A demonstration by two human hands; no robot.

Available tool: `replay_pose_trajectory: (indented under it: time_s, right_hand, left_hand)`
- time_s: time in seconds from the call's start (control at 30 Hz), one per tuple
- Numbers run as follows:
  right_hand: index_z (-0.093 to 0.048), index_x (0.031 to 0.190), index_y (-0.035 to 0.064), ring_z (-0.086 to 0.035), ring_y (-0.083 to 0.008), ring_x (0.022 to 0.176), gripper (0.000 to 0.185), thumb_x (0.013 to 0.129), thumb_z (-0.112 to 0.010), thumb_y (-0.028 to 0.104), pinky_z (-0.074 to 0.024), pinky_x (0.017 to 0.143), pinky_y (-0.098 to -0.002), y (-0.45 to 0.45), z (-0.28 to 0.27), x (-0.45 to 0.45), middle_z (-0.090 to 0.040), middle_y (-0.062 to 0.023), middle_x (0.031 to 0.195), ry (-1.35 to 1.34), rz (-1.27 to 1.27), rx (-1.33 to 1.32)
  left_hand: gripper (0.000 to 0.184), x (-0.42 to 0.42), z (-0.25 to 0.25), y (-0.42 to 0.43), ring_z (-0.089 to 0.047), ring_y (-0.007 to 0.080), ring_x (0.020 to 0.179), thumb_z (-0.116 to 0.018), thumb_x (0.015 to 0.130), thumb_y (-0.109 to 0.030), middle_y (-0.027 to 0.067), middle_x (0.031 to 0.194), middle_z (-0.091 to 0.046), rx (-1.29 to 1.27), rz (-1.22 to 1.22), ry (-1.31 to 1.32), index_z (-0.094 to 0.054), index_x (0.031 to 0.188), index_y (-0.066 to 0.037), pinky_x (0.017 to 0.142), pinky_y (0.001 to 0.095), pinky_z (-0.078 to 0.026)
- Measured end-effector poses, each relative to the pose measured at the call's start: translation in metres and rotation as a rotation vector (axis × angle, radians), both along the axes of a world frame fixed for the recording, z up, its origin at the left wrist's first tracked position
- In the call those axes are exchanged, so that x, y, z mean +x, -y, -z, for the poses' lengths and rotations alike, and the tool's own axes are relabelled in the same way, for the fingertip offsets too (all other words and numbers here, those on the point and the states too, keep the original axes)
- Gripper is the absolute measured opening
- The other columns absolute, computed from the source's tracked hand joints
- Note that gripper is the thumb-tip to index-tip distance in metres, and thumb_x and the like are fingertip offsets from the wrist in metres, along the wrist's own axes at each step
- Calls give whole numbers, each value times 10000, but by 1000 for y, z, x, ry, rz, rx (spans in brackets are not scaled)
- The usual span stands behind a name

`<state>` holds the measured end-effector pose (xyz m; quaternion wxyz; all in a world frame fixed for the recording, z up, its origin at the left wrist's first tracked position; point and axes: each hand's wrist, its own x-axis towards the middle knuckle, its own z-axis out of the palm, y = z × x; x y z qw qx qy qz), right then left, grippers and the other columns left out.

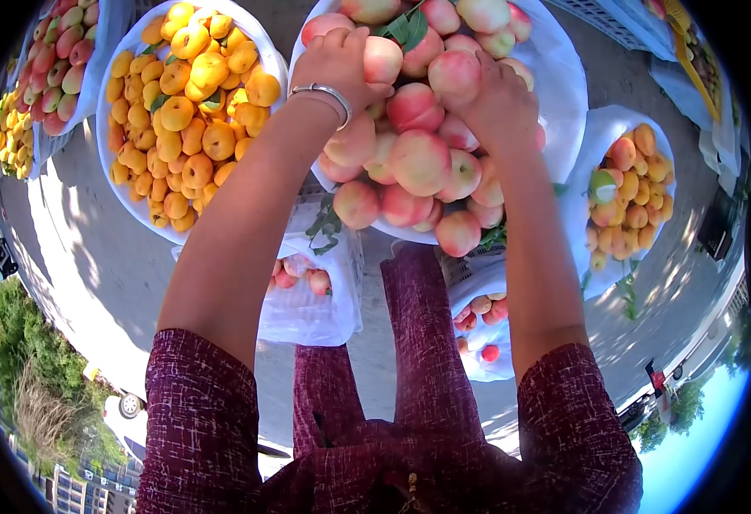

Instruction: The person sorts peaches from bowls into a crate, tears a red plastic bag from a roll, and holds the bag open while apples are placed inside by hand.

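Peaches [421, 163] are clasped by left hand [334, 67] and right hand [502, 107], apart; nudged, some could be spilled over the basket's [565, 81] near edge.

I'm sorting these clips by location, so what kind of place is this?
Probably an outdoor roadside fruit stall: a heaped pile of peaches under both hands, a big round container of yellow-orange fruit beside it, and a parked car beyond the pavement.

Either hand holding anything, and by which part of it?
Left hand has a peach by its left side. Right hand is at the right side of another peach; can't tell if gripped.
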<state>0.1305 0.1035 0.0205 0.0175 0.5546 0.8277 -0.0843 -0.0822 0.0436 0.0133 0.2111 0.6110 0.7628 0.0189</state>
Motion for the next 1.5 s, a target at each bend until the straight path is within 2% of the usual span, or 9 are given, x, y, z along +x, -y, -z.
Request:
replay_pose_trajectory:
  time_s: [0.4, 0.7, 0.83, 1.0, 1.07, 1.17, 1.23, 1.3, 1.5]
  right_hand:
    - [-464, 1361, 91, -594, -320, 1078, 751, 732, -734, 402, -465, 918, -456, 33, -4, 15, -595, -182, 1210, -188, 111, -145]
    - [-528, 1211, -23, -568, -194, 982, 308, 949, -544, 138, -453, 871, -302, 161, -64, -19, -601, -123, 1126, -989, 175, -109]
    - [-625, 956, 12, -602, -242, 814, 136, 897, -581, 127, -484, 758, -325, 277, -62, -66, -627, -109, 859, -926, -344, -787]
    - [-626, 1076, 23, -645, -279, 898, 319, 836, -663, 231, -495, 813, -363, 430, 51, -96, -667, -133, 979, -46, -394, -1629]
    - [-595, 1167, 43, -648, -284, 896, 421, 833, -664, 291, -491, 838, -382, 471, 123, -89, -667, -165, 988, 56, -605, -1398]
    - [-517, 1283, 103, -553, -334, 1143, 468, 854, -588, 276, -446, 958, -419, 475, 148, -130, -560, -166, 1251, -20, 60, -1290]
    - [-454, 1353, 128, -490, -315, 1231, 516, 861, -559, 244, -418, 1004, -403, 474, 166, -147, -479, -144, 1352, -129, 54, -1297]
    - [-410, 1394, 142, -422, -301, 1305, 539, 871, -528, 193, -383, 1053, -389, 483, 228, -130, -397, -117, 1433, 53, -701, -969]
    - [-474, 1354, 233, -370, -285, 1341, 506, 863, -486, 113, -365, 1084, -381, 478, 290, -125, -385, -61, 1437, 57, -1423, -449]
  left_hand:
    - [451, -64, -38, 166, -589, 231, 1043, -716, 800, -128, 98, 1198, -569, 421, -523, 555, -558, 1218, -70, 876, 326, -468]
    - [186, -26, -31, 426, -596, 138, 913, -574, 868, 49, 62, 1008, -625, 408, -888, 726, -595, 1041, -16, 791, 264, -471]
    - [239, -6, 18, 518, -635, 175, 822, -633, 849, -120, 82, 1005, -671, -135, -1095, 800, -635, 1079, -57, 723, 302, -509]
    - [247, -23, 129, 592, -658, 172, 841, -625, 852, -159, 81, 937, -685, -365, -1113, 709, -628, 1075, -53, 771, 306, -517]
    - [242, -43, 146, 580, -661, 241, 890, -610, 840, -164, 113, 979, -677, -445, -1120, 652, -637, 1058, -64, 797, 335, -513]
    - [365, -61, 180, 563, -615, 311, 1052, -536, 886, -290, 166, 1183, -609, -473, -958, 481, -587, 1177, -74, 886, 403, -488]
    - [493, -69, 214, 560, -581, 299, 1128, -541, 882, -326, 182, 1328, -514, -473, -817, 366, -498, 1296, -61, 934, 403, -476]
    - [612, -69, 250, 560, -555, 287, 1175, -553, 875, -354, 188, 1420, -421, -490, -657, 206, -405, 1376, -34, 970, 400, -465]
    - [598, -61, 265, 550, -548, 320, 1162, -573, 864, -365, 208, 1354, -447, -556, -833, 214, -422, 1339, -34, 948, 405, -483]
